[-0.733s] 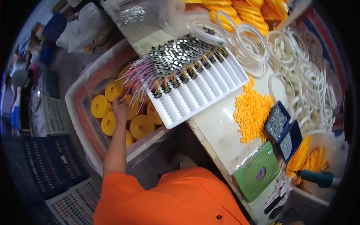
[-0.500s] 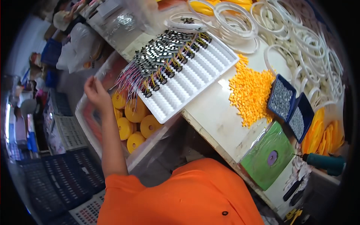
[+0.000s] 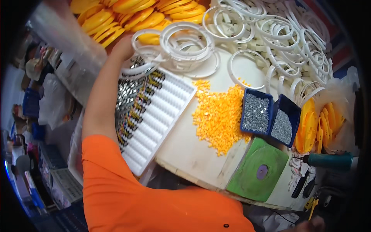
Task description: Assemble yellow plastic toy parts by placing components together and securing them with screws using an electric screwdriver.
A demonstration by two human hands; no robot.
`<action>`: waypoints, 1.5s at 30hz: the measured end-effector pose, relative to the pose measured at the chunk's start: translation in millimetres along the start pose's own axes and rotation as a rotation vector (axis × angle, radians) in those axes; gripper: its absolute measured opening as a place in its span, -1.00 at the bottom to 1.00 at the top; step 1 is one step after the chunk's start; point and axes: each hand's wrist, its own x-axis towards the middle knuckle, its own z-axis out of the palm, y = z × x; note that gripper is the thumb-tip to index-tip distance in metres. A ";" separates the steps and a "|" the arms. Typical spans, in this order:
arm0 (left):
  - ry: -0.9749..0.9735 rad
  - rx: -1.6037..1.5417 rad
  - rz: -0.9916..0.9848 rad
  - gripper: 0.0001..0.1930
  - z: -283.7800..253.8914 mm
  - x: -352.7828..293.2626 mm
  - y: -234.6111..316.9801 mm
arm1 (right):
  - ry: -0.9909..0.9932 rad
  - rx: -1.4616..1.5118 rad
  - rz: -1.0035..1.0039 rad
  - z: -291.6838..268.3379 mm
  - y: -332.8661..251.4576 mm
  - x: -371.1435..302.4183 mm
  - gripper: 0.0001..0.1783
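My left hand (image 3: 123, 48) reaches far forward over the tray, beside a pile of round yellow plastic covers (image 3: 143, 20) and the white plastic rings (image 3: 166, 43). Its fingers are blurred and partly hidden, so their grip does not show. Under my outstretched arm lies a white ridged tray (image 3: 164, 120), with dark and silver strips with coloured wires (image 3: 131, 94) along its left side. At the lower right rim, part of my right hand (image 3: 317, 223) shows dark and blurred, close to a yellow-handled tool (image 3: 312, 208).
Small yellow-orange plastic pieces (image 3: 220, 120) are heaped mid-table, beside two blue bins of screws (image 3: 256, 112). A green square pad (image 3: 258, 170) lies near the front edge. A teal power screwdriver (image 3: 330, 160) is at the right. More white rings (image 3: 278, 34) crowd the back.
My left hand has swung forward and right, from beside the tray's wires to the covers and rings. The view has shifted. Part of my right hand now shows at lower right.
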 end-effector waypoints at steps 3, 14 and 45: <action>0.071 0.288 0.148 -0.57 17.6 39.4 34.8 | 0.027 0.027 0.565 77.6 -106.2 -59.8 -0.43; 0.008 -0.029 0.210 -0.62 -4.5 48.0 18.6 | -0.288 0.065 0.550 127.9 -94.7 -81.6 -0.72; -0.002 0.363 0.408 -0.81 -16.0 59.9 42.3 | -0.976 0.297 -0.536 520.4 -132.5 -18.8 -0.87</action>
